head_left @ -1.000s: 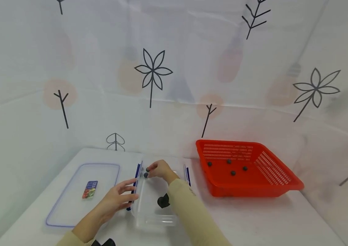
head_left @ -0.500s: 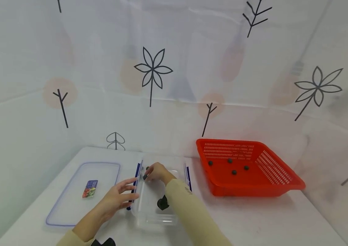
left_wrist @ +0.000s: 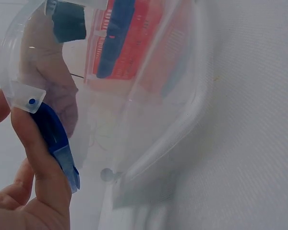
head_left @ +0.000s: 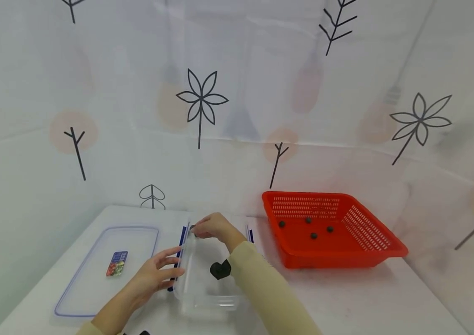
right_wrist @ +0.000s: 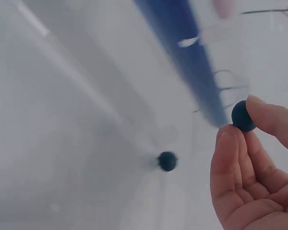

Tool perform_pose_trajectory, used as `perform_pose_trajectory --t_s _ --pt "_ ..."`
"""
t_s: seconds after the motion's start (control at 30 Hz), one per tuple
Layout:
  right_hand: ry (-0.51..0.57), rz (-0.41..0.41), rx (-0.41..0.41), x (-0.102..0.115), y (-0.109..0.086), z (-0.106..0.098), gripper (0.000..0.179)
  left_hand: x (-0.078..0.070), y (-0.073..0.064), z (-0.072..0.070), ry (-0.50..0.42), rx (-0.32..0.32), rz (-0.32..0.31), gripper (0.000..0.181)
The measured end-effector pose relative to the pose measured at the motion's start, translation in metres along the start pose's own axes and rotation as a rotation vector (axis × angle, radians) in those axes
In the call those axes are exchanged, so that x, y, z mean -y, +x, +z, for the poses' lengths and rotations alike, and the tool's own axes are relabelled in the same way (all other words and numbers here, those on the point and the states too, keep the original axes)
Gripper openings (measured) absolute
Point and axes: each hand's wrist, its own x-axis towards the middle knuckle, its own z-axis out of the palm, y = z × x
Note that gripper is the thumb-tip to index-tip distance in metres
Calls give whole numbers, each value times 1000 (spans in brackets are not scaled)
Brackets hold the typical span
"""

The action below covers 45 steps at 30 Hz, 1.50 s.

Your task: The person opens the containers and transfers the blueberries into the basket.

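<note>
My right hand (head_left: 216, 228) is above the far left corner of a clear plastic storage box (head_left: 203, 279). Between thumb and fingertips it pinches a small round dark teal ball (right_wrist: 243, 116). A second ball (right_wrist: 167, 161) lies inside the box, below the fingers in the right wrist view. My left hand (head_left: 153, 277) rests against the box's left side with fingers spread and fairly straight. In the left wrist view, its fingers touch the outside by a blue side latch (left_wrist: 55, 134). The right hand shows through the clear wall there.
A red perforated basket (head_left: 329, 258) stands to the right, with several dark balls (head_left: 314, 236) on its floor. On the left lies a clear lid (head_left: 82, 284) with a blue edge and a colourful label (head_left: 117, 264). A patterned sheet (head_left: 237, 163) hangs behind the white table (head_left: 325, 302).
My right hand dipped lower in the box, then rose with a ball pinched. The left hand stays at the box's side. The head view has shifted slightly.
</note>
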Motion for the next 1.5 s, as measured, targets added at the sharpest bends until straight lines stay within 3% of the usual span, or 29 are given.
perform_pose_trajectory --t_s 0.23,0.4,0.6,0.83,1.3,1.5 --pt "141 -72 36 27 -28 -19 27 2 0 2 11 -22 -9 67" --pt "124 -130 43 38 -49 -28 26 3 1 0 21 -12 1 67" --pt "92 -134 29 41 -81 -38 26 4 2 0 16 -8 -9 67" --pt "105 -155 -35 27 -108 -58 26 5 2 0 18 -6 -3 68" --pt "38 -98 -328 -17 -147 -113 22 2 0 1 18 5 6 66" --pt "38 -69 -356 -31 -156 -145 29 1 -1 1 18 0 0 66"
